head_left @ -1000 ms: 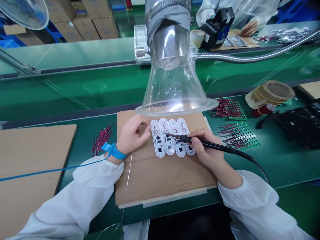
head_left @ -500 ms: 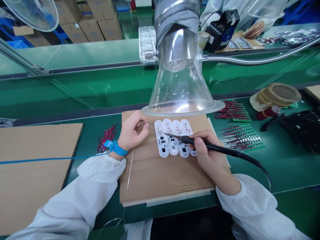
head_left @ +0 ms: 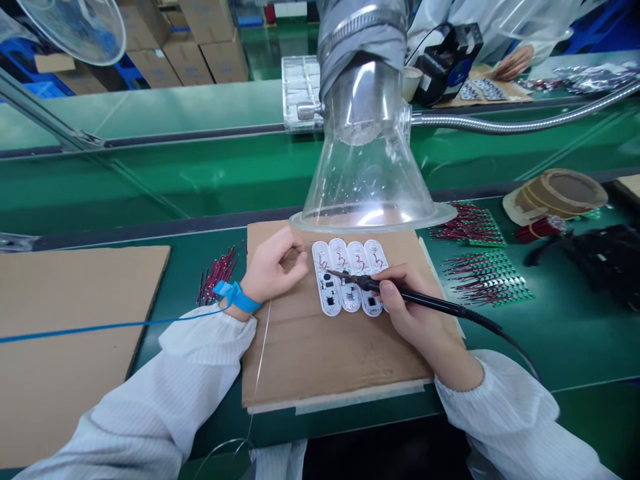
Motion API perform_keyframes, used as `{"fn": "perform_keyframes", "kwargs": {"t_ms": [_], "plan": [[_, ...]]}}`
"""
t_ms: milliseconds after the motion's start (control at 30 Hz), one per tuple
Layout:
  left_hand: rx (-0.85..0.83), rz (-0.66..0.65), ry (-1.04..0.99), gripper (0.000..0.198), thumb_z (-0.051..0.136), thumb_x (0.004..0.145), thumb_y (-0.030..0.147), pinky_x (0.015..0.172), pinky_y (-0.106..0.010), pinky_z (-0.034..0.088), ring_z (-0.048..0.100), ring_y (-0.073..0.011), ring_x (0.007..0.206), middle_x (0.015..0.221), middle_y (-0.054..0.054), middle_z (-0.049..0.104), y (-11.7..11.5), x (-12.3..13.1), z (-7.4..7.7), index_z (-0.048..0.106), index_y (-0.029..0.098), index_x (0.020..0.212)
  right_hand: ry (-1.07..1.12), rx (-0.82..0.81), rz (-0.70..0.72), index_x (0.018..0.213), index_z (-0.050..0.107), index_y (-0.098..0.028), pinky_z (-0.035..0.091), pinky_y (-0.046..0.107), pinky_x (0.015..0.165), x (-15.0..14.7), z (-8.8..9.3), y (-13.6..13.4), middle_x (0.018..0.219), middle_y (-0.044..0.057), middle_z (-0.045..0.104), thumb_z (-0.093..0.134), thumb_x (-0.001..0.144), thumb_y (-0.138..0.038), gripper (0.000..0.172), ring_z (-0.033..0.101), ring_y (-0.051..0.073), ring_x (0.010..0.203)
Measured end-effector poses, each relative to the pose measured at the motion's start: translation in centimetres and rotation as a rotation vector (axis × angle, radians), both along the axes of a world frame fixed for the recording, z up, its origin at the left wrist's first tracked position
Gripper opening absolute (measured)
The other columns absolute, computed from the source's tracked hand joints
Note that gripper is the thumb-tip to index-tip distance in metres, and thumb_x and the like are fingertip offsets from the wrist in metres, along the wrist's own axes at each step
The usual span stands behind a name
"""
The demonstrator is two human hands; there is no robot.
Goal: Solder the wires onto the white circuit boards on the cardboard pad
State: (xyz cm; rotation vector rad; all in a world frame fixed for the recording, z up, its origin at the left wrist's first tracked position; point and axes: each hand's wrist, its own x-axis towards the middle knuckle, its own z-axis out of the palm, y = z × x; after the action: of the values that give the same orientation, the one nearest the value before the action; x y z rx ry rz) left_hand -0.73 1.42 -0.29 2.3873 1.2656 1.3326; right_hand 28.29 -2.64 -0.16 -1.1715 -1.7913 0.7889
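Note:
My right hand [head_left: 415, 310] grips a black soldering iron [head_left: 395, 289] like a pen. Its tip is over the leftmost of several white oblong circuit boards [head_left: 331, 303], which lie side by side, with short red wires near their upper ends. Just left of the boards, my left hand [head_left: 277, 265] has its fingers closed around thin solder wire [head_left: 262, 353], which hangs below the hand to the table edge. The wire's end near the boards is hard to make out. A blue wrist strap [head_left: 240, 298] circles my left wrist. Brown cardboard [head_left: 330, 367] lies under the boards.
A clear fume hood [head_left: 370, 180] hangs just beyond the boards. Red wires [head_left: 219, 275] lie left; green boards with red wires [head_left: 493, 277] and a cardboard roll [head_left: 555, 197] stand right. Another cardboard sheet [head_left: 75, 347] is far left. Across the bench, a person's hand [head_left: 514, 63] shows.
The iron's tip has shifted slightly left and down, onto the leftmost board's area. My left hand has moved a little right, closer to the boards. The whole view has shifted slightly.

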Motion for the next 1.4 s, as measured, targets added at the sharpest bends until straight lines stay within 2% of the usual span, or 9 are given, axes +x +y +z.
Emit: {"fn": "perform_keyframes", "kwargs": {"t_ms": [567, 833, 1100, 1400], "plan": [[0.007, 0.007, 0.022, 0.014, 0.060, 0.088, 0.011, 0.054, -0.024, 0.031, 0.038, -0.0097, 0.056, 0.068, 0.008, 0.039, -0.04, 0.04, 0.02, 0.054, 0.022, 0.084, 0.006, 0.021, 0.015, 0.101, 0.072, -0.026, 0.054, 0.031, 0.065, -0.03, 0.22, 0.10, 0.083, 0.000, 0.076, 0.060, 0.113, -0.051, 0.030, 0.072, 0.018, 0.070], [0.031, 0.030, -0.011, 0.015, 0.060, 0.088, 0.009, 0.053, -0.024, 0.030, 0.037, -0.0095, 0.057, 0.068, 0.008, 0.039, -0.08, -0.01, 0.11, 0.053, 0.022, 0.083, 0.043, 0.002, -0.038, 0.106, 0.072, -0.027, 0.056, 0.031, 0.063, 0.46, -0.11, 0.04, 0.085, 0.000, 0.076, 0.060, 0.113, -0.051, 0.028, 0.073, 0.018, 0.070], [-0.014, 0.027, -0.018, 0.015, 0.058, 0.086, 0.009, 0.054, -0.025, 0.031, 0.038, -0.0101, 0.056, 0.067, 0.008, 0.039, -0.13, 0.11, 0.16, 0.051, 0.022, 0.082, 0.026, -0.009, 0.046, 0.108, 0.074, -0.028, 0.058, 0.033, 0.070, 0.17, -0.46, 0.11, 0.088, 0.002, 0.078, 0.063, 0.111, -0.052, 0.027, 0.076, 0.020, 0.078], [-0.071, 0.005, 0.004, 0.015, 0.057, 0.086, 0.011, 0.057, -0.026, 0.033, 0.039, -0.0116, 0.058, 0.067, 0.007, 0.042, -0.12, -0.01, 0.15, 0.050, 0.023, 0.081, -0.011, -0.034, 0.075, 0.109, 0.075, -0.029, 0.061, 0.035, 0.073, 0.08, -0.15, 0.25, 0.091, 0.002, 0.080, 0.064, 0.111, -0.052, 0.026, 0.077, 0.022, 0.079]]}}
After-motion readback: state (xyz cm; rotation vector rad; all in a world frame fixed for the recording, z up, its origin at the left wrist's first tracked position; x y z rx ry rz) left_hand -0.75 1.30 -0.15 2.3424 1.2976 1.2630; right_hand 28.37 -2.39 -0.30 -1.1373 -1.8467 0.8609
